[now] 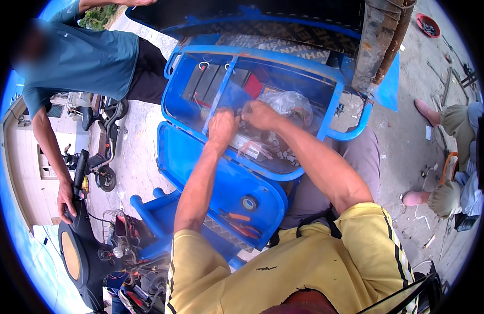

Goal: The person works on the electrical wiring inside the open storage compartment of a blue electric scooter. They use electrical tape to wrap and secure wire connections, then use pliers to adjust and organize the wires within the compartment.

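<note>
Both hands work close together above an open blue metal compartment (171, 112). My left hand (222, 126) has its fingers closed near the divider (215, 107); whatever is in them is hidden. Just to its right, my right hand (260, 115) pinches something too small to make out. Below them lies a silver finned box (252, 149) with thin wires and several pale connectors (288, 155). A clear plastic bag (289, 102) sits beyond my right hand. Dark battery blocks (202, 83) stand in the compartment's left part.
The open blue lid (182, 149) holds a roll of black tape (249, 202) and orange-handled pliers (238, 216). At left, a person in a teal shirt (95, 63) rests a hand on a scooter (85, 251). Another person's legs (454, 123) show at right, near a red bowl (428, 25).
</note>
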`<state>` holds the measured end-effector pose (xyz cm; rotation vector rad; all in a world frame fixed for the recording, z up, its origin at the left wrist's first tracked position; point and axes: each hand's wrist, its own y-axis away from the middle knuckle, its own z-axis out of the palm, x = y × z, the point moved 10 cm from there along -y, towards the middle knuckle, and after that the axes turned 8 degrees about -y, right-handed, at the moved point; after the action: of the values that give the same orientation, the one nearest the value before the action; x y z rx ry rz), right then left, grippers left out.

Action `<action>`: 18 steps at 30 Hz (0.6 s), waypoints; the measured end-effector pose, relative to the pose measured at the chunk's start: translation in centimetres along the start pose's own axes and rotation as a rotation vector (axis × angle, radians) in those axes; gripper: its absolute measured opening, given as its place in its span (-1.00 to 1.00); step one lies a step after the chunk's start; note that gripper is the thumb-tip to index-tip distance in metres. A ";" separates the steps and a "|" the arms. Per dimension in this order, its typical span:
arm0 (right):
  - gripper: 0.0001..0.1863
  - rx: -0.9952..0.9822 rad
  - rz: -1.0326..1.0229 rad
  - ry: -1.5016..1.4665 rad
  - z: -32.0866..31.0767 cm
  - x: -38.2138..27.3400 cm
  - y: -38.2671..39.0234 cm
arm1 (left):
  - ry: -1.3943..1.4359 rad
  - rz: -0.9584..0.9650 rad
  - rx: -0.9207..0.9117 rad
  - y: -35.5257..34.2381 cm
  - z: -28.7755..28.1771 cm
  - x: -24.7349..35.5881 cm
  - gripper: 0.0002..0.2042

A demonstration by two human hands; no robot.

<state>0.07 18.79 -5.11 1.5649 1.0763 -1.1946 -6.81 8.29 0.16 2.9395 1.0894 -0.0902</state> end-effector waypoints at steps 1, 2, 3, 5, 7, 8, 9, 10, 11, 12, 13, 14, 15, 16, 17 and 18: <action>-0.71 0.000 0.005 -0.012 0.0 0.1 0.0 | 0.019 -0.023 -0.026 0.0 0.3 -0.3 -0.74; -0.71 0.010 0.000 0.006 -0.2 0.0 0.1 | 0.172 -0.075 -0.132 -0.1 1.0 -0.8 -0.74; -0.71 0.019 -0.004 0.025 -0.3 0.0 0.2 | 0.325 -0.126 -0.238 -0.1 1.5 -1.5 -0.75; -0.70 0.018 0.008 0.033 -0.4 -0.1 0.3 | 0.605 -0.186 -0.341 0.1 2.2 -2.4 -0.75; -0.70 -0.002 0.040 0.013 -0.3 -0.2 0.4 | 0.858 -0.204 -0.328 0.4 2.4 -3.1 -0.75; -0.70 0.001 0.037 0.014 -0.4 -0.4 0.5 | 0.954 -0.213 -0.248 0.4 1.8 -2.8 -0.77; -0.70 0.003 0.034 0.015 -0.5 -0.6 0.7 | 1.000 -0.250 -0.258 0.5 2.4 -3.2 -0.77; -0.70 0.006 0.030 0.016 -0.5 -0.8 0.8 | 1.045 -0.287 -0.268 0.4 3.2 -3.8 -0.77; -0.70 0.001 0.025 0.020 -0.6 -0.8 0.7 | 1.092 -0.320 -0.281 0.2 3.7 -3.9 -0.76; -0.70 -0.004 0.019 0.024 -0.5 -0.8 0.6 | 1.044 -0.297 -0.285 0.1 3.8 -4.0 -0.76; -0.71 -0.010 0.012 0.028 -0.4 -0.7 0.6 | 1.057 -0.296 -0.279 0.2 4.0 -4.1 -0.76; -0.71 -0.008 0.021 0.016 -0.4 -0.5 0.5 | 1.069 -0.293 -0.269 0.1 4.2 -4.2 -0.77; -0.71 -0.007 0.029 0.004 -0.3 -0.2 0.4 | 1.080 -0.290 -0.259 0.0 4.3 -4.3 -0.77; -0.71 -0.006 0.037 -0.008 -0.2 0.0 0.3 | 1.106 -0.294 -0.235 0.0 4.3 -4.6 -0.78; -0.71 -0.007 0.035 -0.008 -0.2 0.0 0.3 | 1.134 -0.299 -0.212 0.1 4.1 -4.7 -0.79; -0.71 -0.009 0.033 -0.008 -0.2 0.1 0.3 | 1.161 -0.304 -0.188 0.1 4.0 -4.8 -0.79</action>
<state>0.40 18.98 -5.13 1.5645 1.0457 -1.1716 -10.57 4.94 -3.59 2.4854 1.4296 1.7495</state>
